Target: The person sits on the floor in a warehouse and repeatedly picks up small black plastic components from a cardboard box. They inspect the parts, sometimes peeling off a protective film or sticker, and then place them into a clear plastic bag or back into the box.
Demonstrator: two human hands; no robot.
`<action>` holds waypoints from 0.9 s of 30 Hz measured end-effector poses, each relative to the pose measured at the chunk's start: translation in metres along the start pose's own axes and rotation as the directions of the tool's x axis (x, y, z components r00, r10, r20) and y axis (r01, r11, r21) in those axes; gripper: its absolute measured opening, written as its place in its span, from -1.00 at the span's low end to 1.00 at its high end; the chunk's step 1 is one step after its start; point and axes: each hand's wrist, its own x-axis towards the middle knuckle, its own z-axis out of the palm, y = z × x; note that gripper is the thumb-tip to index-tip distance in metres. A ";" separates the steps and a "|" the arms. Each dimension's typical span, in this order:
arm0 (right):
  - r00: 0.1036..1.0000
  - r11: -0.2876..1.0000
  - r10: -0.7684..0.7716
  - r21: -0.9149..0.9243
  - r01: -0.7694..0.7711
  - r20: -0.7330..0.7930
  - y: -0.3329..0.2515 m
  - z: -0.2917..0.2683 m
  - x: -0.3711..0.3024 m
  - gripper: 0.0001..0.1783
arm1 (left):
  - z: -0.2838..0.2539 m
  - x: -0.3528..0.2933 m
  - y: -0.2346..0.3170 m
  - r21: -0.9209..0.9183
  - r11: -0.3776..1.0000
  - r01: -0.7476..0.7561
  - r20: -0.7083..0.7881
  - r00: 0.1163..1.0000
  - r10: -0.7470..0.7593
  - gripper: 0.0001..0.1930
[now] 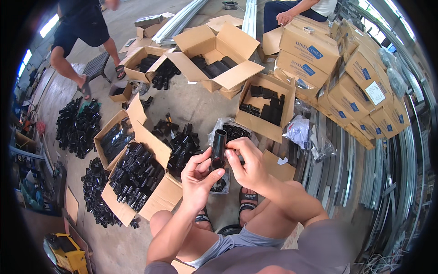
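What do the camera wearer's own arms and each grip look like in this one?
The left grip and right grip are bare human hands, without gloves. Both forearms are uncovered, with no watch or bracelet visible. The grey top appears short-sleeved.

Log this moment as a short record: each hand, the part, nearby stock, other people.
Left hand: holds the black tube near its lower end
Right hand: fingertips at the tube's right side; grip unclear
Tube pose: roughly upright in the picture, open end up
Ahead: bag of small black parts
Left side: open carton full of black parts
Upper right: stacked closed cartons
Others: person at upper left; another's hand at upper right
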 end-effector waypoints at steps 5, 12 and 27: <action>0.998 0.997 0.029 -0.072 -0.026 0.052 0.013 -0.005 -0.003 -0.92 | 0.001 0.000 0.000 0.020 1.000 0.010 -0.007 1.000 -0.010 -0.43; 0.993 0.991 0.093 -0.106 -0.085 0.074 0.015 -0.002 -0.008 -0.82 | 0.001 -0.003 -0.006 0.044 0.999 0.028 -0.005 1.000 -0.028 -0.43; 0.826 0.561 0.465 0.615 -0.554 0.319 0.018 -0.016 0.007 -0.60 | 0.002 0.002 -0.015 0.118 0.993 0.009 0.054 0.998 -0.015 -0.45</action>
